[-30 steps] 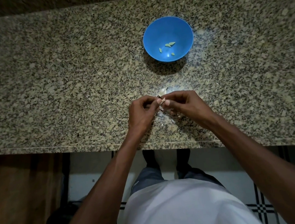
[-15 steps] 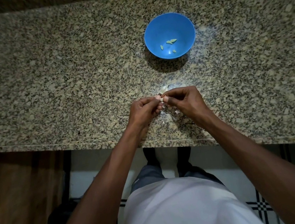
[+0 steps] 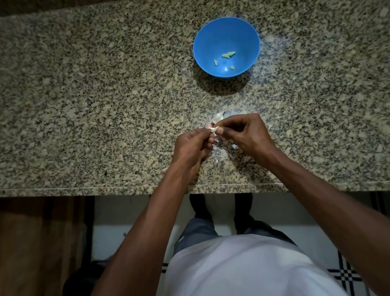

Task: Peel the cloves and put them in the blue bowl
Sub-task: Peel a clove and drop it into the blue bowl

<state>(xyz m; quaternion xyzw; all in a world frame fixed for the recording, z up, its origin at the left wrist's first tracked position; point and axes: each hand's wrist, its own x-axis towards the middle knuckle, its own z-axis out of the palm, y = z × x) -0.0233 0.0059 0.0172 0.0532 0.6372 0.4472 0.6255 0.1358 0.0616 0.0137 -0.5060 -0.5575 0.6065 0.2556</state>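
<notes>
Between both hands' fingertips, clove [image 3: 213,129] pinched

White shirt [image 3: 241,277], grey trousers [image 3: 199,231], bare forearms.

A home kitchen is suggested. A speckled granite counter [image 3: 85,100] is seen, with a blue bowl [image 3: 203,41] set on it. Tiled flooring [image 3: 344,274] is visible below.
</notes>
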